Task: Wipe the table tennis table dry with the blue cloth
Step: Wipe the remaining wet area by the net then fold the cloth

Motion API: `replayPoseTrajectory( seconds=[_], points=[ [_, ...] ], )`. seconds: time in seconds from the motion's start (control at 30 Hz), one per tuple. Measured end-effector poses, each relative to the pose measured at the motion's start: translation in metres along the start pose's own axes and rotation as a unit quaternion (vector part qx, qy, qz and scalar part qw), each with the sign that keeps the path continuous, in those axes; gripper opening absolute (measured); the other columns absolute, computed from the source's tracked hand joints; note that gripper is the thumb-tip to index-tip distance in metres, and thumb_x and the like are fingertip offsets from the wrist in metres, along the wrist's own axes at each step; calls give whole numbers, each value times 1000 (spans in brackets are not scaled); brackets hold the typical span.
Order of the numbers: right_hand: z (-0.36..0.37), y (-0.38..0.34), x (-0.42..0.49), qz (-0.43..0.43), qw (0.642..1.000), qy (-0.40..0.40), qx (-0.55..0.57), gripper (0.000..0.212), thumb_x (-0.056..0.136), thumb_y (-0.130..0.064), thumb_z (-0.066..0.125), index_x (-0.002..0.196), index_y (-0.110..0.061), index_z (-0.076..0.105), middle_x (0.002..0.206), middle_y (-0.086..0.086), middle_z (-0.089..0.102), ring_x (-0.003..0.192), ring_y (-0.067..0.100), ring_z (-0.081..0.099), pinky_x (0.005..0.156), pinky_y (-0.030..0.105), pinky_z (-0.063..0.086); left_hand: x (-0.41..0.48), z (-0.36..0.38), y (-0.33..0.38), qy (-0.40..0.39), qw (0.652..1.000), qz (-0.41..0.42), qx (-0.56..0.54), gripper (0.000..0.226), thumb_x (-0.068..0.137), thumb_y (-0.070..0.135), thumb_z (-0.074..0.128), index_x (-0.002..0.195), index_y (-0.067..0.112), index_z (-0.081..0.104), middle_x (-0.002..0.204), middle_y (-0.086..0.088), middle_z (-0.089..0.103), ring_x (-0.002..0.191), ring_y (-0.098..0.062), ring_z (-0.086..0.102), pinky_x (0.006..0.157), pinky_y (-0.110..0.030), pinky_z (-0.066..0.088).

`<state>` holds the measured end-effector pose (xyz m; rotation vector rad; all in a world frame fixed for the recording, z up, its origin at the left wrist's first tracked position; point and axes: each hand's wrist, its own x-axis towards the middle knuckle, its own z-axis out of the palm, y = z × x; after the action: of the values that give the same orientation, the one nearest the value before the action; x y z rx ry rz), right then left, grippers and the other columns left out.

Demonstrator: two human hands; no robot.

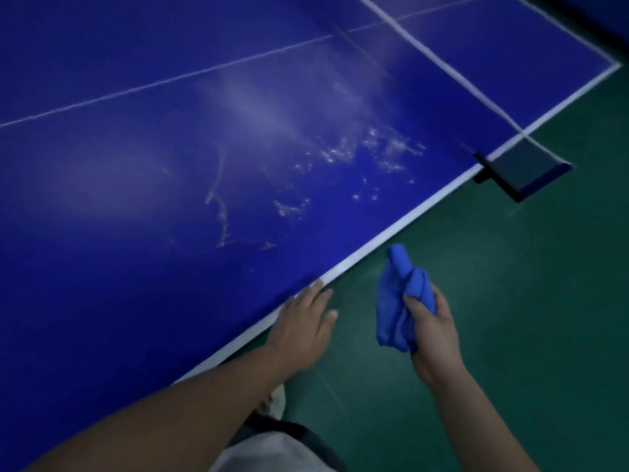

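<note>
A table tennis table is pictured with its wiping judged barely begun, if begun at all. Scattered water droplets and a thin wet trail are seen glinting on the blue surface between the centre line and the near side, close to the net and its clamp. The blue cloth is held off the table, bunched into a loose wad and gripped in the curled fingers of the right hand, which is raised over the green floor just beside the white edge line. No part of the cloth is touching the playing surface. The left hand is laid flat on the table's near edge, fingers straight and close together, with nothing held. Paler hazy streaks across the middle of the surface may be glare or a damp film; which of the two cannot be told. By this evidence the wet patch is yet to be dried, and the cloth must first be brought onto the table and passed over the droplets.
</note>
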<state>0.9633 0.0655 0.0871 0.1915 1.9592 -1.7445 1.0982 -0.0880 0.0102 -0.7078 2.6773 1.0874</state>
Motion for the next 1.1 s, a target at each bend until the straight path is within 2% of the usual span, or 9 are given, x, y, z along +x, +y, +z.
replayPoseTrajectory(
  seconds=[0.13, 0.27, 0.37, 0.43, 0.57, 0.7, 0.8, 0.9, 1.1],
  points=[
    [87, 37, -14, -154, 962, -110, -196, 47, 86, 6, 68, 122, -24, 60, 121, 4, 62, 107, 17, 60, 93, 21, 46, -58, -16, -69, 106, 984, -122, -70, 57, 105, 48, 25, 153, 20, 36, 166, 0, 14, 149, -19, 24, 119, -39, 27],
    [161, 86, -31, -357, 808, -216, -417, 62, 67, 0, 85, 125, -14, 66, 127, 18, 53, 109, 30, 52, 91, 39, 51, -116, -27, -122, 163, 951, -241, -105, 53, 105, 44, 30, 153, 22, 37, 167, 1, 11, 148, -19, 27, 116, -35, 33],
    [207, 125, -50, -336, 686, -331, -555, 109, 57, -34, 96, 150, -20, 40, 156, 23, 34, 126, 47, 48, 91, 55, 52, -150, -39, -152, 199, 924, -305, -118, 51, 106, 44, 31, 153, 23, 36, 167, 3, 9, 148, -16, 26, 116, -33, 34],
    [226, 139, -58, -287, 596, -405, -631, 118, 75, -43, 84, 161, -31, 4, 167, 16, -8, 148, 45, 17, 110, 53, 38, -164, -46, -167, 217, 907, -334, -136, 50, 106, 42, 33, 152, 23, 37, 167, 3, 9, 149, -15, 23, 116, -30, 32],
    [253, 132, -59, -170, 583, -450, -655, 88, 93, -21, 65, 160, -33, 10, 166, 2, -19, 154, 30, -6, 122, 38, 23, -184, -55, -199, 229, 888, -368, -154, 48, 106, 41, 35, 151, 24, 39, 167, 3, 8, 149, -16, 23, 116, -34, 33],
    [260, 132, -52, -157, 502, -502, -687, 100, 90, -41, 67, 160, -30, -3, 162, 3, -31, 151, 34, -17, 123, 45, 16, -188, -55, -220, 219, 888, -371, -159, 45, 106, 39, 35, 148, 25, 43, 167, 2, 6, 149, -17, 22, 115, -31, 34],
    [258, 138, -51, -239, 482, -487, -688, 92, 86, -57, 63, 160, -27, 18, 165, 2, -20, 150, 39, 5, 118, 53, 28, -185, -62, -228, 212, 894, -359, -161, 44, 107, 37, 36, 148, 24, 43, 167, 2, 5, 149, -16, 22, 115, -29, 32],
    [262, 153, -42, -346, 478, -446, -673, 75, 65, -55, 83, 130, -22, 63, 142, 6, 39, 106, 34, 63, 73, 41, 60, -184, -67, -236, 198, 907, -338, -153, 45, 107, 38, 36, 150, 24, 41, 167, 2, 3, 150, -16, 21, 117, -28, 30],
    [308, 152, -56, -276, 636, -353, -628, 70, 91, -52, 62, 150, -26, 36, 143, 1, 35, 125, 22, 41, 80, 31, 51, -181, -78, -253, 187, 924, -312, -120, 45, 106, 34, 40, 150, 23, 42, 167, -1, 3, 149, -18, 24, 118, -31, 31]
  ],
)
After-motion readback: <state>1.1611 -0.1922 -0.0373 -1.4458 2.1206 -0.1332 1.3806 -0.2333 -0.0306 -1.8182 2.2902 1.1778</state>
